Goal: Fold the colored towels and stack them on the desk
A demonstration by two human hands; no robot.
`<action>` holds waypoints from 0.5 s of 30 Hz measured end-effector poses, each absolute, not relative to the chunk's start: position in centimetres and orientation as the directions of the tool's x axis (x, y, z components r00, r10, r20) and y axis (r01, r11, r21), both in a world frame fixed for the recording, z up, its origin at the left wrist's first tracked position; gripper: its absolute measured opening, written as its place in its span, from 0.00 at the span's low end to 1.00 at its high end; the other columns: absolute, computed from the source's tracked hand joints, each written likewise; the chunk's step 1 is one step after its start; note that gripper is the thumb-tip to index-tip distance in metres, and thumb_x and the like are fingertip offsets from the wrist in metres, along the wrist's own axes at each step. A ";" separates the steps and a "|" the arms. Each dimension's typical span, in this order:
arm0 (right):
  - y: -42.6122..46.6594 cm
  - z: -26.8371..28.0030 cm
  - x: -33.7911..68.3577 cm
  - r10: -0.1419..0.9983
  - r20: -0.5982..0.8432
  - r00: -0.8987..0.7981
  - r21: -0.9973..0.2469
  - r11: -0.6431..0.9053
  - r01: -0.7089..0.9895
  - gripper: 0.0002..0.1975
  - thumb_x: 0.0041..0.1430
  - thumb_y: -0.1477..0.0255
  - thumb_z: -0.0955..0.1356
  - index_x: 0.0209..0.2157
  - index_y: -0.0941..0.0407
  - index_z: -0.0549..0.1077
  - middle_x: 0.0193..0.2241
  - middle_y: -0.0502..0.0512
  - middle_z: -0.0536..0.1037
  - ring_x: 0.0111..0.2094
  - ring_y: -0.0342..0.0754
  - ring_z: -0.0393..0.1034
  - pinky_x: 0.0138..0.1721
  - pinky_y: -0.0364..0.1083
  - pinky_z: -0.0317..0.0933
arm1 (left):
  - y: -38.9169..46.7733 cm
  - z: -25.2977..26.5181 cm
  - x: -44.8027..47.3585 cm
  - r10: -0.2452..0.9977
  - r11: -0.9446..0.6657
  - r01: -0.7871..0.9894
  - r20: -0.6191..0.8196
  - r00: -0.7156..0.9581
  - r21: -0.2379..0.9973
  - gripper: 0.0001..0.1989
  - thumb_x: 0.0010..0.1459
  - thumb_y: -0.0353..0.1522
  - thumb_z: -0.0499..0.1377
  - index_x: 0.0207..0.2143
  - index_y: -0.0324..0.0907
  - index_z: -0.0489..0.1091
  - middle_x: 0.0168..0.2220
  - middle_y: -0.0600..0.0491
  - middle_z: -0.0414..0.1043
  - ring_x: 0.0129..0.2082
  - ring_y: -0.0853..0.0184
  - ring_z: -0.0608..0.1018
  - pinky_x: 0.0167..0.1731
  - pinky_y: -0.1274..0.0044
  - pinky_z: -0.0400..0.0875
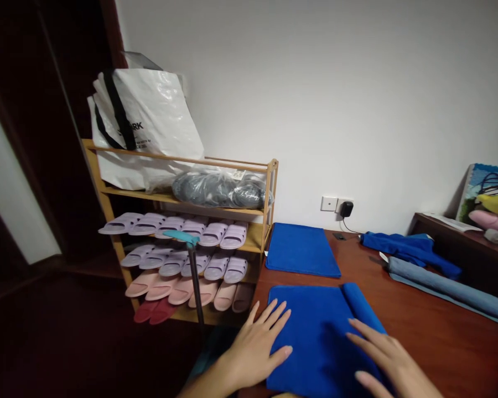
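A blue cloth (311, 326) lies spread on the reddish-brown table in front of me, its right edge rolled or folded into a thick strip. My left hand (257, 348) rests over the cloth's left edge, fingers spread out. Above the right side, by the rolled strip, is my right hand (385, 354), its fingers apart and casting a shadow on the cloth; whether it touches the roll I cannot tell. Just beyond lies a second blue cloth (302, 249), folded flat into a rectangle.
A crumpled blue cloth (406, 249) and a rolled grey-blue cloth (448, 287) lie on the table's (431, 337) right side. Left of it stands a wooden shoe rack (255, 237) with several slippers, a white bag (161, 116) and a stick with a teal top (182, 237).
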State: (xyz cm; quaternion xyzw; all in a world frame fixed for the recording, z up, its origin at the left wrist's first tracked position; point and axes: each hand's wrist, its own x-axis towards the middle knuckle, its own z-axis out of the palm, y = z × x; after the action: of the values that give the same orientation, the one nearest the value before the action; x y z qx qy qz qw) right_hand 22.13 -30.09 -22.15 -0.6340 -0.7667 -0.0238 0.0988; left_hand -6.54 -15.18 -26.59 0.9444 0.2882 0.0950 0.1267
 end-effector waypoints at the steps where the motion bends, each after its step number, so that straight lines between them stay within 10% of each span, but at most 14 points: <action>1: -29.4 -22.2 20.4 0.975 0.100 -0.197 -0.139 0.210 0.968 0.27 0.60 0.52 0.58 0.59 0.44 0.59 0.61 0.50 0.55 0.59 0.53 0.55 0.56 0.55 0.58 | -15.2 -26.6 -6.5 0.573 -0.801 0.527 0.106 0.813 0.285 0.31 0.64 0.48 0.46 0.65 0.54 0.40 0.66 0.55 0.39 0.65 0.55 0.44 0.60 0.53 0.40; 6: -27.1 -25.7 19.1 0.995 -0.026 -0.092 -0.259 0.082 0.962 0.31 0.59 0.48 0.54 0.61 0.43 0.52 0.63 0.48 0.46 0.63 0.52 0.43 0.60 0.58 0.47 | -15.4 -26.3 -6.6 0.592 -0.792 0.553 0.104 0.799 0.261 0.30 0.64 0.49 0.45 0.65 0.54 0.41 0.67 0.55 0.37 0.65 0.53 0.42 0.60 0.53 0.41; 15: -29.2 -32.2 34.5 0.966 0.209 0.151 -0.030 -0.148 0.988 0.31 0.54 0.47 0.59 0.56 0.46 0.64 0.59 0.50 0.58 0.61 0.55 0.51 0.60 0.60 0.51 | -15.5 -26.2 -6.5 0.608 -0.783 0.571 0.111 0.786 0.248 0.30 0.64 0.49 0.44 0.65 0.57 0.40 0.67 0.56 0.37 0.65 0.51 0.44 0.59 0.52 0.43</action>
State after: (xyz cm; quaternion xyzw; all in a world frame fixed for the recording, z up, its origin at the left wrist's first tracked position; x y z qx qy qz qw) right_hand 34.47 -29.20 -32.16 -0.7545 -0.6477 -0.0700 0.0799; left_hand -6.53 -15.47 -26.22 0.9396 0.3137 0.0929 0.1007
